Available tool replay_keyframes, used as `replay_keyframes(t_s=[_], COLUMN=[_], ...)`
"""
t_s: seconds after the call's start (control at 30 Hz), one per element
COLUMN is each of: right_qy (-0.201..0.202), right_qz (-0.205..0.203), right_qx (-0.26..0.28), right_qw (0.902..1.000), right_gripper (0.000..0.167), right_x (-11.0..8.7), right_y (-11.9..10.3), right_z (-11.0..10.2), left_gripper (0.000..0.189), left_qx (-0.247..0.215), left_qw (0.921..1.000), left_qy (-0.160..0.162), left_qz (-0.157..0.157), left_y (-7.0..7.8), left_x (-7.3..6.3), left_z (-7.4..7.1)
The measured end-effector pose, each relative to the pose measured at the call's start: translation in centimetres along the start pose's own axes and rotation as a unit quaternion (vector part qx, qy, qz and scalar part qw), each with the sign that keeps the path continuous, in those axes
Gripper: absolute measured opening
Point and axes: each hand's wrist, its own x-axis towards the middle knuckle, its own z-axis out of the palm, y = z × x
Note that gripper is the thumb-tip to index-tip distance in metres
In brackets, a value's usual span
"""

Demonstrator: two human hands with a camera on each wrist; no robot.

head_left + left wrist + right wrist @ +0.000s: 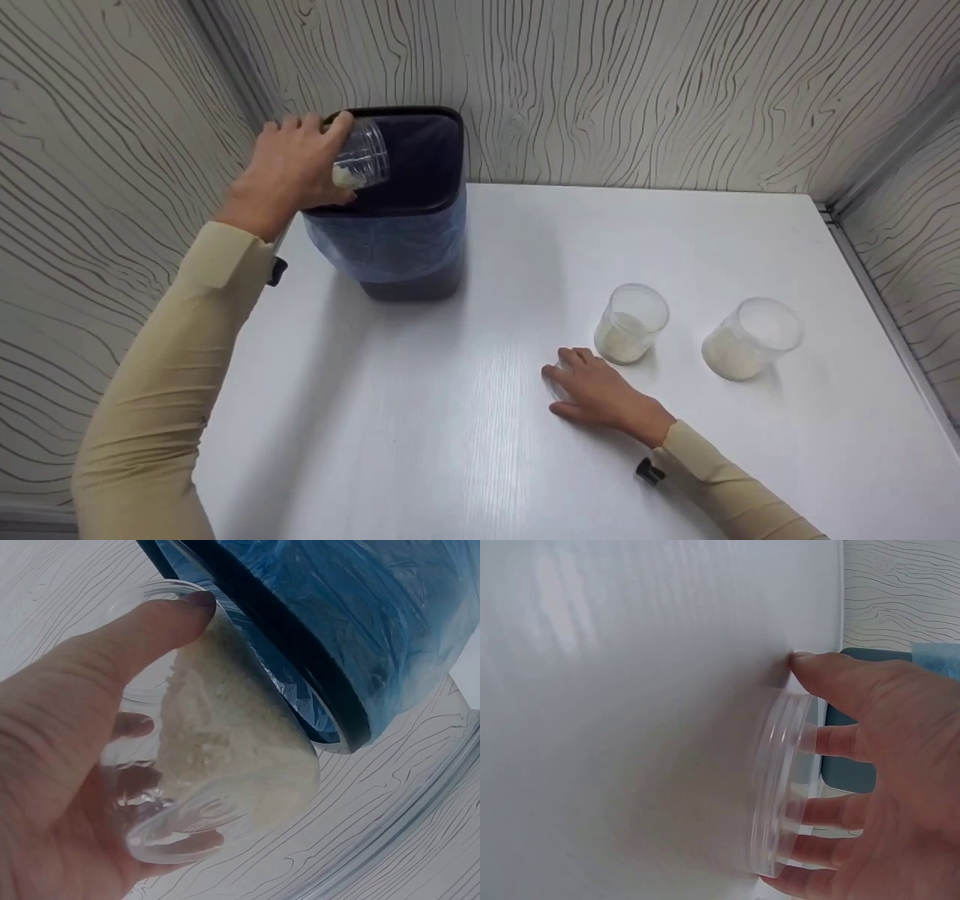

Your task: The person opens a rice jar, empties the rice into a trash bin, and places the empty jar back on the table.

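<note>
My left hand (281,169) grips a clear plastic jar (369,154) on its side over the near left rim of a dark waste bin (412,289). White rice-like grains (225,720) lie along the jar's lower wall in the left wrist view. A blue plastic bag (397,240) lines the bin and folds down over its outside. Low on the tabletop, my right hand (600,390) holds a clear round lid (780,780), thumb on one side of its edge and fingers on the other. In the head view that hand covers most of the lid.
Two lidless clear jars, one nearer (630,326) and one farther right (750,341), stand on the white table (420,420) beyond my right hand, each partly filled with white grains. Wood-patterned panels (600,90) enclose the table at the back and sides.
</note>
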Motion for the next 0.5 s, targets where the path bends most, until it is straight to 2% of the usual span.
replay_keyframes(t_s=[0.3, 0.5], right_qy=[0.022, 0.023], right_qz=[-0.023, -0.021], right_qx=[-0.015, -0.012], right_qw=[0.9994, 0.9995], right_gripper=[0.048, 0.048], right_x=[0.03, 0.04], right_y=[0.05, 0.11], right_z=[0.08, 0.17], left_gripper=[0.098, 0.097], left_qx=[0.012, 0.012], left_qw=[0.9999, 0.9999], left_qy=[0.005, 0.000], left_qz=[0.004, 0.004], left_y=[0.10, 0.16], left_x=[0.01, 0.17], left_z=[0.06, 0.05])
